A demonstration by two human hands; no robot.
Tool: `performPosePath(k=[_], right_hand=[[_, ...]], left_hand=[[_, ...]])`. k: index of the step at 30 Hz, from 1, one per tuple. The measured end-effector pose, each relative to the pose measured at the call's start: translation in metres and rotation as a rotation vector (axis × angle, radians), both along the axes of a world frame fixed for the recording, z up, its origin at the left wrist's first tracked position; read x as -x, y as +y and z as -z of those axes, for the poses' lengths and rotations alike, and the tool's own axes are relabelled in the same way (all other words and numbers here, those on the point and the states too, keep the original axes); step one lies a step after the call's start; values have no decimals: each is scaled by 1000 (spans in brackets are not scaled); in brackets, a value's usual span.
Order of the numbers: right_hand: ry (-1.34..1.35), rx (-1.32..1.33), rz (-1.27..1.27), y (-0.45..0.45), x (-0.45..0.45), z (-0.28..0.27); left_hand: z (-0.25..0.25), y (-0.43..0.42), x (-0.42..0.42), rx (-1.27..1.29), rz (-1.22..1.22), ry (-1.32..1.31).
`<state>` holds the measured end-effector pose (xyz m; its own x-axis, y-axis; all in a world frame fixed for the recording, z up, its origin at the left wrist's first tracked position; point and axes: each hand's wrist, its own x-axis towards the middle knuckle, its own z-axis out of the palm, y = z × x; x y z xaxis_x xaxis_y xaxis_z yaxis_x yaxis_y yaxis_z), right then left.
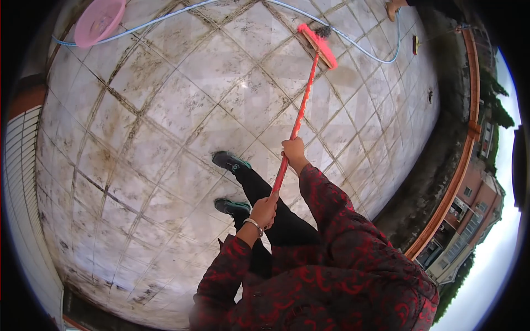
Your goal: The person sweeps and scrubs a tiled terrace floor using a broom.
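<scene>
Both hands hold one long-handled floor brush, its red handle slanting away from me. My left hand, with a bracelet at its wrist, is closed round the handle near its lower end in the picture. Farther up, my right hand wraps the handle. At the far end, the brush head, with pinkish-red bristles, rests on the dirty tiled floor. Against the head's far side sits a dark clump; what it is I cannot tell. My dark shoes stand on the tiles, left of the handle.
A pink basin stands at the upper left. A light-blue hose runs across the floor beyond the brush. Another person's foot shows at the top right, near a small brush-like object. A low wall with an orange-brown top edges the right side.
</scene>
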<state>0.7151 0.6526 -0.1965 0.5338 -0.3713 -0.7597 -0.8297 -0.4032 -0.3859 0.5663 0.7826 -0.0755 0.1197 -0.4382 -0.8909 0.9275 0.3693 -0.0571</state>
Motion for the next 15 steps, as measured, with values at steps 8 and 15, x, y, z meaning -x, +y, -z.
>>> performPosePath(k=[8, 15], right_hand=[[-63, -82, -39, 11, 23, -27], [-106, -155, 40, 5, 59, -70]], left_hand=[[-29, 7, 19, 66, -100, 44], [-45, -23, 72, 29, -164, -11]])
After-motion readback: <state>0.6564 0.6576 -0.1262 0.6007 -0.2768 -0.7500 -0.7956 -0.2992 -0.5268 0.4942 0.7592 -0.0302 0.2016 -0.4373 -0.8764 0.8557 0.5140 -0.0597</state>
